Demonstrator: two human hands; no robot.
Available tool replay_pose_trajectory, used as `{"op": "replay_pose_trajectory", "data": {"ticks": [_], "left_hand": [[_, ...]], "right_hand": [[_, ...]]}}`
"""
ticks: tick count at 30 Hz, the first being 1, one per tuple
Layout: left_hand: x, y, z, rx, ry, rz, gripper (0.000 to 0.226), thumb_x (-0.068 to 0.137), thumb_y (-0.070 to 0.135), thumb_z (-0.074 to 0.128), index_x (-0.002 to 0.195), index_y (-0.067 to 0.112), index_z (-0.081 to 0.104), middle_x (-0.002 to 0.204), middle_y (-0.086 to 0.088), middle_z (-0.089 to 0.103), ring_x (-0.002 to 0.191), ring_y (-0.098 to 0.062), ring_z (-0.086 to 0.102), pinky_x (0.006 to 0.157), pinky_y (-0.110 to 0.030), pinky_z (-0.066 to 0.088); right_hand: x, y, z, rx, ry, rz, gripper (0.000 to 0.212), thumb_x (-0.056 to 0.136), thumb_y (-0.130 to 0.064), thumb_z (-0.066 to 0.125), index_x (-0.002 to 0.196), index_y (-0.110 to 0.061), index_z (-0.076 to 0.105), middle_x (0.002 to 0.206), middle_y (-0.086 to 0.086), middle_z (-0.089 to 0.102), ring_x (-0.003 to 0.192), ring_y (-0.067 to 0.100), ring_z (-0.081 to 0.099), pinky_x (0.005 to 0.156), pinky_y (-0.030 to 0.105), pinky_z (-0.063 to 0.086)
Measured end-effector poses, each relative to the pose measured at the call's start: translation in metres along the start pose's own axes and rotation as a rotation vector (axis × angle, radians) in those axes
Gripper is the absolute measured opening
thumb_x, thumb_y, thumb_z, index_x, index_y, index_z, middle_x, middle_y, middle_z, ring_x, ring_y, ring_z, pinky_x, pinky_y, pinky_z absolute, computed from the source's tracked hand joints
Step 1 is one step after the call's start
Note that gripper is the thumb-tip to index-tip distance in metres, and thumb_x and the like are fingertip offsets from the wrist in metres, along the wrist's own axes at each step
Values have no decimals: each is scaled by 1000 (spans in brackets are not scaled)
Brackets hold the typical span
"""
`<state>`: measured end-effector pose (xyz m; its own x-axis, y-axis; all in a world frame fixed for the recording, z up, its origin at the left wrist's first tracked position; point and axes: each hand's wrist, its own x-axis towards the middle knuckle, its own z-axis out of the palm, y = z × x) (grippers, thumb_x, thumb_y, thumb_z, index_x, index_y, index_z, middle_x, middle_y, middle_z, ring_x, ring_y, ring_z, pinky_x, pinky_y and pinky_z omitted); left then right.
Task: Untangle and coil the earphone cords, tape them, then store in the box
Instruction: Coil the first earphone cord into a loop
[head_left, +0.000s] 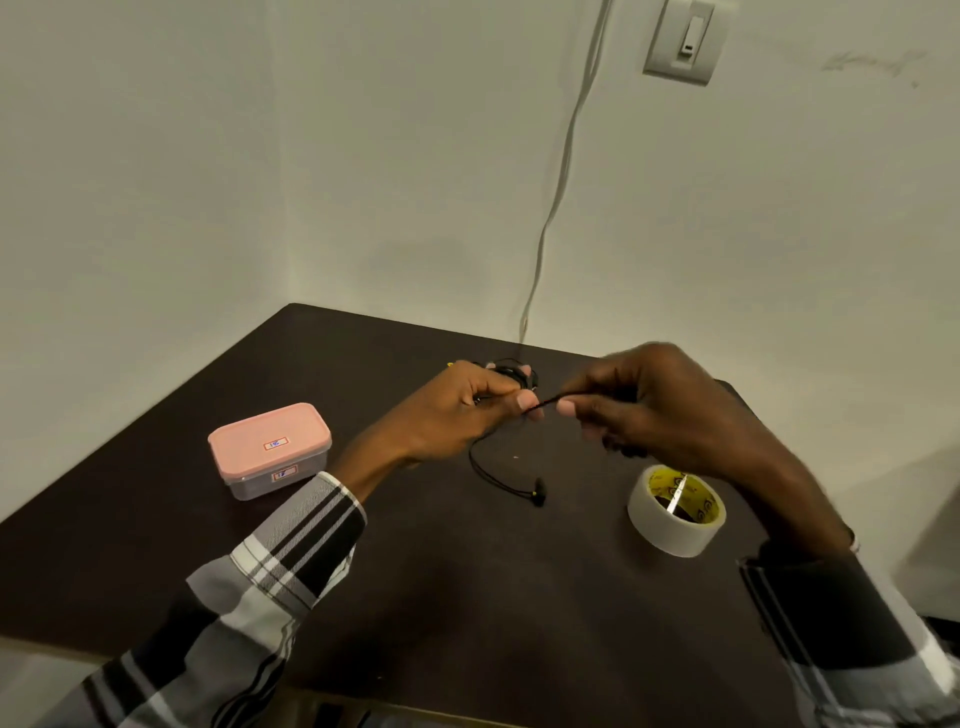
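A thin black earphone cord (485, 475) runs between both hands above the dark table (467, 597). My left hand (462, 410) is shut on a small wound bundle of the cord, loops showing past its fingers. My right hand (660, 405) pinches a short straight stretch of the same cord just right of the left thumb. A loose length hangs down from the left hand and ends in an earbud (537, 493) lying on the table. The box (270, 449), clear with a pink lid on, stands to the left. A roll of tape (675, 512) lies at the right, below my right wrist.
The table stands in a corner between two pale walls. A grey cable (558, 192) hangs down the wall behind the table's far edge, below a wall switch (685, 39). Both forearms wear plaid sleeves.
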<state>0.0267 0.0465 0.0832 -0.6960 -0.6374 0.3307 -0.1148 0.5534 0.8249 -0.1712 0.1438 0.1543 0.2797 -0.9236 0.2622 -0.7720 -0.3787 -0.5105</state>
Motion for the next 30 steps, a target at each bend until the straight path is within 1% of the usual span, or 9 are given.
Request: {"op": "replay_pose_trajectory", "data": {"ticks": [2,3,5,7,15,19,23,26,30], "left_hand": [[-5,8,5,-100,-91,-18,36,100,31,52,104,3,73,86,-8,70,90,5,59,83,-21,49],[-8,11,6,-187,-132,-31,36,101,27,49,104,-2,71,96,-5,71,96,8,61,82,-20,45],[-14,12,9,-385,-194,-58,35,99,28,45,100,1,68,126,-11,66,127,-6,55,93,-39,45],[-22,12,14,-568,-241,-69,30,98,29,43,94,10,67,137,-12,60,135,-20,49,103,-58,43],[-24,11,26,-1019,-339,-24,25,97,31,54,84,11,60,144,-31,45,139,-43,39,102,-69,33],[-24,7,27,-1114,-293,-15,28,99,28,43,79,13,55,143,-33,44,138,-47,38,102,-75,26],[-19,9,23,-1149,-150,-12,29,97,31,42,75,14,51,138,-33,50,134,-46,45,98,-73,33],[-14,6,19,-1100,-54,-46,28,97,33,42,76,15,47,135,-30,55,131,-42,50,95,-67,42],[-11,4,19,-982,20,-100,28,98,33,41,76,16,45,132,-27,59,129,-39,53,96,-67,45]], "right_hand": [[9,1,-11,-4,11,-53,8,89,-21,71,90,-19,78,68,-9,72,60,8,67,55,26,54],[13,2,-15,21,10,-76,8,88,-19,72,91,-15,79,70,-9,73,63,9,69,55,28,55],[21,5,-20,112,17,-110,10,86,-16,74,92,-10,78,74,-5,74,66,10,69,54,27,54],[25,12,-19,207,60,-132,12,83,-16,75,91,-7,78,75,1,75,67,11,68,58,22,51],[32,46,24,638,196,49,21,77,-19,74,92,-5,75,72,7,73,63,16,62,54,26,45],[25,55,57,794,270,173,15,78,-11,76,91,-4,74,83,10,74,75,17,70,67,28,55],[11,55,98,903,260,307,14,88,5,61,96,3,72,89,17,74,78,26,69,64,31,56],[-3,45,114,902,232,331,16,92,1,59,96,-4,74,75,9,72,65,18,65,59,25,54],[-11,40,118,824,305,282,16,95,-8,62,100,-11,76,78,9,74,66,12,65,63,24,54]]}}
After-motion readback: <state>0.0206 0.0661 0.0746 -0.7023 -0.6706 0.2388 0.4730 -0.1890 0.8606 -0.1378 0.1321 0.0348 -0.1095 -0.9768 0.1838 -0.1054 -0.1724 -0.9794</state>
